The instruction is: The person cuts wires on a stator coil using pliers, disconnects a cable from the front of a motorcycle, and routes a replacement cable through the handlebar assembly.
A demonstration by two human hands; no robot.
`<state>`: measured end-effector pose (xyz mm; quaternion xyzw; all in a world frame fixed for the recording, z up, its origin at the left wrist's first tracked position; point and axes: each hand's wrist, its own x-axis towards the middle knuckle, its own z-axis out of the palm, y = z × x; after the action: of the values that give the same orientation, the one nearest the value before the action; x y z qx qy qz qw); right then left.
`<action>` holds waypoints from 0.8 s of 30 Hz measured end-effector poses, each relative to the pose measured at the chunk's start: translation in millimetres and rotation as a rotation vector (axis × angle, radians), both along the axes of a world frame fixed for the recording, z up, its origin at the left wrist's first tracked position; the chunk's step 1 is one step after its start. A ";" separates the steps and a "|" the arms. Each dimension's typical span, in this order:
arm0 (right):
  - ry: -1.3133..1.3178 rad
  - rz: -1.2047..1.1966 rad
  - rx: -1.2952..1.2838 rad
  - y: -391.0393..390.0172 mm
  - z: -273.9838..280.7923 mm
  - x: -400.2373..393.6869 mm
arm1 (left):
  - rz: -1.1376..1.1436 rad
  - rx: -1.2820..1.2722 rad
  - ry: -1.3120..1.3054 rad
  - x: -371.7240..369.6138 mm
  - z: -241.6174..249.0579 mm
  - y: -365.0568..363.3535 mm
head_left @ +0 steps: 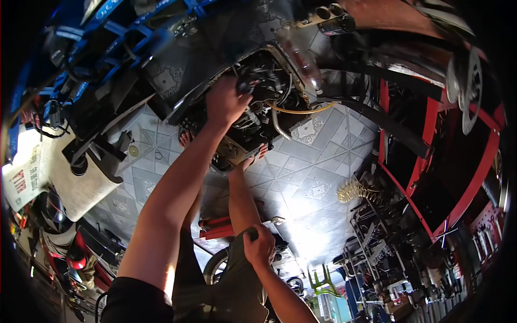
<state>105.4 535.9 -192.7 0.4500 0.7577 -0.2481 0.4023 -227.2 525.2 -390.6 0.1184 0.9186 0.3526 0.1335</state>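
Note:
My left hand [229, 101] reaches into a rectangular box [301, 81] of dark mechanical parts and cables. Its fingers are closed round a dark part [250, 82] that I cannot make out. A yellow hose [304, 111] curves out over the box's right edge, and a grey bent tube [280, 126] sticks out near it. Lower down, my right hand [259, 245] is curled over the bent knee [245, 242] in dark olive trousers. My bare foot [250, 160] stands by the box's lower edge.
Blue metal racks [113, 29] are at upper left, beside black panels [126, 105] and a cardboard sheet [81, 183]. A plastic bottle [301, 62] lies right of the box. Red metal frames [423, 161], a coiled hose [353, 192] and tools [487, 237] stand at right.

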 end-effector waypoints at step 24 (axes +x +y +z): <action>0.375 -0.584 -0.066 -1.0 122.8 109.1 | 0.562 1.205 -1.116 85.9 388.7 -132.3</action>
<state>214.5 534.9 -69.9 0.5812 0.6491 -0.4556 0.1824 -141.3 392.9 -1.9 -0.2527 0.3709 0.8054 0.3871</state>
